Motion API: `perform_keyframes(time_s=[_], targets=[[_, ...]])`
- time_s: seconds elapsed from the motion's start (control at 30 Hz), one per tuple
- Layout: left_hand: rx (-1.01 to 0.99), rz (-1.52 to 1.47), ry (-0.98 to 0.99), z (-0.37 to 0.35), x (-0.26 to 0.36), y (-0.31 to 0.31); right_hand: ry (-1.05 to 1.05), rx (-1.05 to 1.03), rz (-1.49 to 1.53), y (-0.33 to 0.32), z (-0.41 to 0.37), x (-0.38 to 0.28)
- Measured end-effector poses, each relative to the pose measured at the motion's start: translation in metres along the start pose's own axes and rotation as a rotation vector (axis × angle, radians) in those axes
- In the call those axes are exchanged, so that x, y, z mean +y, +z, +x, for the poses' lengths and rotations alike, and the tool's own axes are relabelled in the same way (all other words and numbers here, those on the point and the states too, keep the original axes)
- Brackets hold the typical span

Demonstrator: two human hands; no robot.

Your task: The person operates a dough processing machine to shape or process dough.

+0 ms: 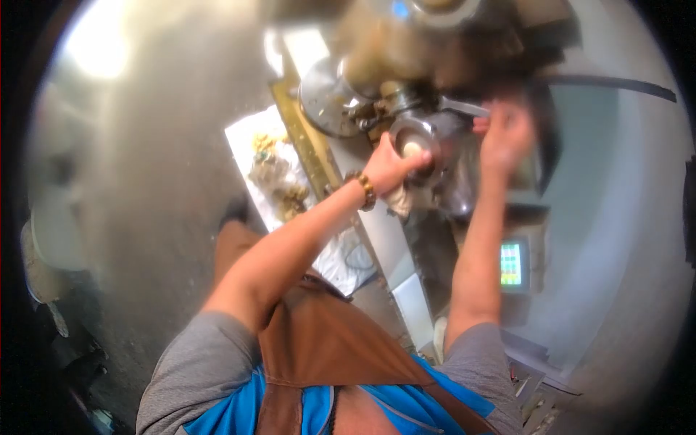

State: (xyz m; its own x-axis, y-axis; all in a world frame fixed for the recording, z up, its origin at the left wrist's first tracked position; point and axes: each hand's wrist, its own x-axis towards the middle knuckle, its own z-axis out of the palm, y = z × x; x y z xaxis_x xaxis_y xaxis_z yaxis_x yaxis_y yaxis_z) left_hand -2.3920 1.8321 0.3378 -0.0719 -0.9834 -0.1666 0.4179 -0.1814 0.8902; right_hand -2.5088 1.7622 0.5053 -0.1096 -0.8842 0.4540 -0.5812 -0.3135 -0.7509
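Note:
My left hand (397, 165), a beaded bracelet at its wrist, is closed on the rim of a round metal fitting (428, 129) on the machine. Its thumb lies across the front, beside a pale round piece (412, 149) in the fitting's opening. My right hand (507, 136) is blurred, with bent fingers at the end of a flat metal bar (465, 107) that reaches toward the machine. A shiny metal disc (328, 96) sits left of the fitting. Below my left hand hangs a pale, cloth-like piece (399, 201).
A white sheet (337, 257) with yellowish scraps (293, 201) lies on the floor at left, along a yellowish rail (304, 141). A lit control panel (511, 264) is below my right forearm. The blurred machine body (435, 43) fills the top.

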Motion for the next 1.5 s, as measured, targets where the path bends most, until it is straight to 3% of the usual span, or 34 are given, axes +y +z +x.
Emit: perform_keyframes(time_s=[0.13, 0.33, 0.5, 0.93, 1.5], targets=[[0.002, -0.014, 0.031, 0.001, -0.003, 0.001, 0.006, 0.062, 0.102, 0.007, -0.009, 0.013], [-0.004, -0.026, 0.023, -0.004, 0.008, 0.000, -0.072, 0.105, -0.066, 0.021, -0.032, 0.018], [0.053, -0.020, 0.041, -0.003, 0.004, 0.002, -0.015, 0.226, 0.008, 0.018, -0.032, 0.011], [0.050, -0.010, 0.075, 0.002, -0.004, 0.004, -0.061, 0.098, 0.104, 0.005, -0.024, 0.017], [0.058, -0.041, 0.078, 0.004, -0.011, 0.006, -0.062, 0.142, 0.012, 0.008, -0.026, 0.025]])
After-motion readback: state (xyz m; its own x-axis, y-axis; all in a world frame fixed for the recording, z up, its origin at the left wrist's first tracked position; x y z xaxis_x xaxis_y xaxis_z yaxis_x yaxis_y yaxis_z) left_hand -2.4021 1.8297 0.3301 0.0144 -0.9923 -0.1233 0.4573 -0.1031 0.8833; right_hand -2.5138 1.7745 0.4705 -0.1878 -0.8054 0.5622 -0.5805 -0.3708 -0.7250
